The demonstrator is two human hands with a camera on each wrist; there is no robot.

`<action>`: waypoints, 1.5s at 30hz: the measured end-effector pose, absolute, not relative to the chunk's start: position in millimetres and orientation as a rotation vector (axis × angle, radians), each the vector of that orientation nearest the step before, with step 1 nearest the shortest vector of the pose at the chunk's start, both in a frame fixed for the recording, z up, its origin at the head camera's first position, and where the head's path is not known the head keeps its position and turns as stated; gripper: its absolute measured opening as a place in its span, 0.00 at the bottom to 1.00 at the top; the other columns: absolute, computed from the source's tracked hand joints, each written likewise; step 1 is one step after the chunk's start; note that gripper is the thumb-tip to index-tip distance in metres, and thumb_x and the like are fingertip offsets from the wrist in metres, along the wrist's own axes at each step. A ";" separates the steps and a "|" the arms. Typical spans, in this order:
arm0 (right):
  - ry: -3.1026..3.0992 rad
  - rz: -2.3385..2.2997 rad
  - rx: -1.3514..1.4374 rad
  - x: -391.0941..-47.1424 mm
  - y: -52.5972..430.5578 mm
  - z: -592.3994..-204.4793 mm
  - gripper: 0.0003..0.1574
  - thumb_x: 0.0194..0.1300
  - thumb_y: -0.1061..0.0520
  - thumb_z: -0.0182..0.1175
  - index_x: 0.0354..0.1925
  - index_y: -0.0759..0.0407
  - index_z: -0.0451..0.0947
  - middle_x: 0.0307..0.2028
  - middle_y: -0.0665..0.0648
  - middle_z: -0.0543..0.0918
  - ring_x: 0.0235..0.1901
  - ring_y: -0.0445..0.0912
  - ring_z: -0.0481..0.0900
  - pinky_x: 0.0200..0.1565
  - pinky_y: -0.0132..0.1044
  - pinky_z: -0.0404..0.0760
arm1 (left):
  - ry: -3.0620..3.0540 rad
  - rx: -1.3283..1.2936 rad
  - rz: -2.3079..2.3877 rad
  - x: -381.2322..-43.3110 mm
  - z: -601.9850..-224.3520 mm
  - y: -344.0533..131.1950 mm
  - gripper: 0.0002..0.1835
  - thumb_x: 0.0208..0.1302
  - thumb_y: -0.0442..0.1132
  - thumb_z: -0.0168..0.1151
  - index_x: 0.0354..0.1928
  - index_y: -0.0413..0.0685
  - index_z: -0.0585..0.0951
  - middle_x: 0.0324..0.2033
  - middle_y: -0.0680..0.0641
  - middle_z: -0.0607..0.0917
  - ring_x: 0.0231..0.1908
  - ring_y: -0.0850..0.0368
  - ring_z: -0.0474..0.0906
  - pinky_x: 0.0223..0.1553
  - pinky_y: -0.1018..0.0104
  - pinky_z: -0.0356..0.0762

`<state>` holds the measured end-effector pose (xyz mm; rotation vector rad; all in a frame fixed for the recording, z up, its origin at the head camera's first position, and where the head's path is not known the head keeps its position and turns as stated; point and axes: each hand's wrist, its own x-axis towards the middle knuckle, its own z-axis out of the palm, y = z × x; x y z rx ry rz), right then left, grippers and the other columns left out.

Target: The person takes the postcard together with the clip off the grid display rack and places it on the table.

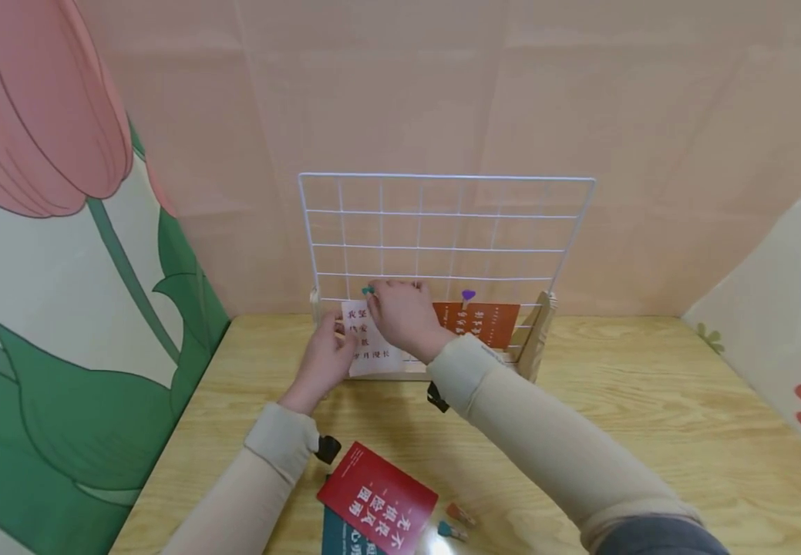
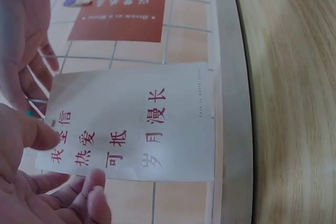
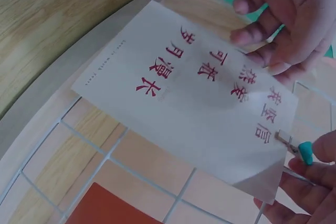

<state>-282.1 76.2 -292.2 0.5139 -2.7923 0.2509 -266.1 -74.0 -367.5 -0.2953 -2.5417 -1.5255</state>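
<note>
A white card (image 1: 375, 358) with red Chinese characters stands against the lower left of a white wire grid (image 1: 435, 248). My left hand (image 1: 324, 358) holds the card's left edge, thumb in front of it in the left wrist view. At the card's top edge my right hand (image 1: 407, 316) pinches a small clip with a teal end (image 3: 304, 152); its wooden jaws lie over the card's face. To the right, an orange-red card (image 1: 493, 325) hangs on the grid under a clip with a purple heart (image 1: 468, 295).
The grid stands in a wooden base (image 1: 537, 339) on the wood-grain table (image 1: 622, 432). Nearer me, a red card (image 1: 379, 497) overlaps a dark teal card (image 1: 341, 532). Beside them lie an orange clip (image 1: 460, 514) and a teal clip (image 1: 451, 530). A peach backdrop (image 1: 386, 92) stands behind.
</note>
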 end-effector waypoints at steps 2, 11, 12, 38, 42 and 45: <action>-2.785 0.258 0.517 -283.7 76.7 -292.3 0.22 0.75 0.47 0.45 0.60 0.52 0.75 0.54 0.54 0.82 0.53 0.51 0.78 0.58 0.57 0.64 | -2.521 -0.283 -1.507 -267.8 -367.7 -74.1 0.20 0.69 0.38 0.53 0.60 0.40 0.68 0.43 0.42 0.78 0.35 0.52 0.77 0.28 0.62 0.77; -2.773 0.453 0.606 -292.1 84.8 -292.4 0.15 0.74 0.48 0.50 0.49 0.52 0.79 0.39 0.50 0.86 0.43 0.47 0.82 0.57 0.57 0.67 | -2.479 -0.247 -1.383 -278.0 -369.2 -74.0 0.10 0.67 0.33 0.53 0.49 0.41 0.75 0.40 0.43 0.82 0.31 0.52 0.76 0.30 0.62 0.75; -2.777 0.466 0.612 -292.9 85.8 -292.6 0.15 0.74 0.48 0.50 0.48 0.52 0.79 0.38 0.49 0.86 0.43 0.47 0.82 0.57 0.57 0.67 | -2.482 -0.238 -1.378 -278.9 -369.6 -74.2 0.10 0.67 0.34 0.53 0.49 0.42 0.76 0.40 0.43 0.82 0.31 0.52 0.77 0.30 0.61 0.75; -2.486 0.595 0.620 -270.8 98.4 -312.7 0.17 0.73 0.49 0.51 0.51 0.57 0.78 0.57 0.56 0.79 0.58 0.52 0.75 0.61 0.55 0.62 | -2.539 -0.304 -1.450 -272.7 -367.6 -82.2 0.11 0.70 0.35 0.52 0.52 0.45 0.75 0.40 0.44 0.80 0.34 0.52 0.76 0.33 0.61 0.77; -2.478 0.601 0.625 -264.0 104.4 -315.2 0.15 0.72 0.50 0.53 0.48 0.57 0.80 0.60 0.56 0.76 0.61 0.53 0.72 0.61 0.56 0.62 | -2.509 -0.345 -1.433 -269.2 -368.6 -86.0 0.11 0.69 0.34 0.54 0.51 0.43 0.76 0.39 0.44 0.80 0.36 0.52 0.76 0.36 0.60 0.77; -2.461 0.618 0.635 -259.3 109.2 -317.7 0.14 0.71 0.50 0.55 0.46 0.56 0.80 0.60 0.56 0.76 0.61 0.53 0.71 0.61 0.56 0.62 | -2.500 -0.357 -1.422 -266.1 -369.1 -89.5 0.12 0.68 0.34 0.55 0.51 0.42 0.76 0.39 0.45 0.80 0.37 0.51 0.76 0.38 0.59 0.76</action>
